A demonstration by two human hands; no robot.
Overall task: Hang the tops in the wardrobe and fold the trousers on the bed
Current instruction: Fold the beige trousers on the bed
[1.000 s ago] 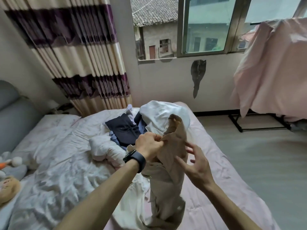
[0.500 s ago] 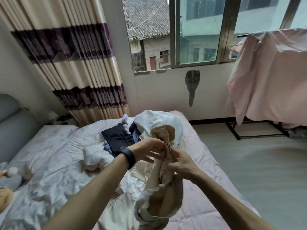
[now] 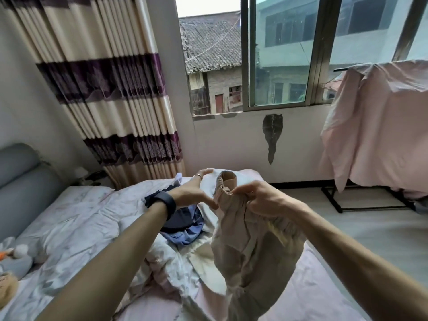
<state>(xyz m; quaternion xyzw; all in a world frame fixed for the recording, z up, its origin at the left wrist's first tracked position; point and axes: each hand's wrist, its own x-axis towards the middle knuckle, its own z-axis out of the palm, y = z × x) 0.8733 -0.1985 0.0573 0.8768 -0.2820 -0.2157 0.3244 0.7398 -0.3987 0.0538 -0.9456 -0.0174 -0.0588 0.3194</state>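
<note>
Above the bed [image 3: 308, 302], the trousers [image 3: 243, 239] hang by their elastic waistband, which the right hand [image 3: 266, 201] pinches. The left hand [image 3: 194, 193] is spread with its fingers straight and its thumb beside the waistband. Step in hand: folding the trousers. The next move calls for gripping the waistband's free side, then laying the trousers flat beside the clothes pile [image 3: 183, 225].

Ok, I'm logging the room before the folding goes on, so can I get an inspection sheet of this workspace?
Surface: bed with a pink sheet, rumpled white quilt across it.
Job's things: beige trousers held up over the bed; pile of garments behind them.
Clutter: plush toys at the left edge.
Grippers: right hand grips the trousers' waistband; left hand open beside them.
Cables: nothing seen.
Surroundings: striped curtain, window, pink cloth draped on a rack.
</note>
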